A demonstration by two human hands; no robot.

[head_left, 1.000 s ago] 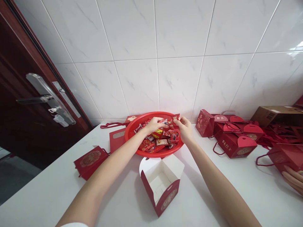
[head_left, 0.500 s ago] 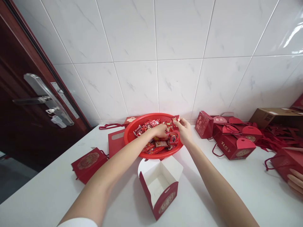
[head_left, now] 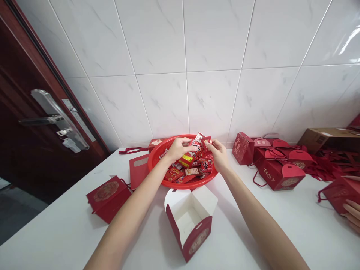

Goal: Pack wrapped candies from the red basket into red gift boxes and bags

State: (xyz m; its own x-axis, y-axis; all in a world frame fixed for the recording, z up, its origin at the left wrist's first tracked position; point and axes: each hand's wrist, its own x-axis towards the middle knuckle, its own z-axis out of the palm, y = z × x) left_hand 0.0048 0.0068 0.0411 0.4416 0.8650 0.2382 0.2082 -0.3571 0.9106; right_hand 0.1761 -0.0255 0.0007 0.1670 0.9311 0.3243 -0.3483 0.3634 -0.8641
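My left hand (head_left: pixel 180 148) is over the red plastic basket (head_left: pixel 154 159), its thumb and fingers closed on a red and white wrapped candy (head_left: pixel 197 141). Beside it, my right hand (head_left: pixel 218 153) pinches another red candy packet (head_left: pixel 207 142) near the basket's right rim. The two packets meet between my hands. Below them lie several more wrapped candies (head_left: pixel 192 171), mostly red, one with a yellow label. Just in front of the basket stands an open red gift box (head_left: pixel 198 240) with a white inside; its flaps are spread and nothing shows within.
A closed red box (head_left: pixel 108 195) and a flat red bag (head_left: pixel 138 170) lie at left. Several red boxes (head_left: pixel 281 174) stand at right, near a brown carton (head_left: pixel 320 138). Another person's hand (head_left: pixel 353 213) holds a red box (head_left: pixel 337 193) at the right edge. A tiled wall backs the table.
My left hand has risen out of the candy pile with a wrapped candy and come close to my right hand. My right hand stays almost in place, still pinching its packet.
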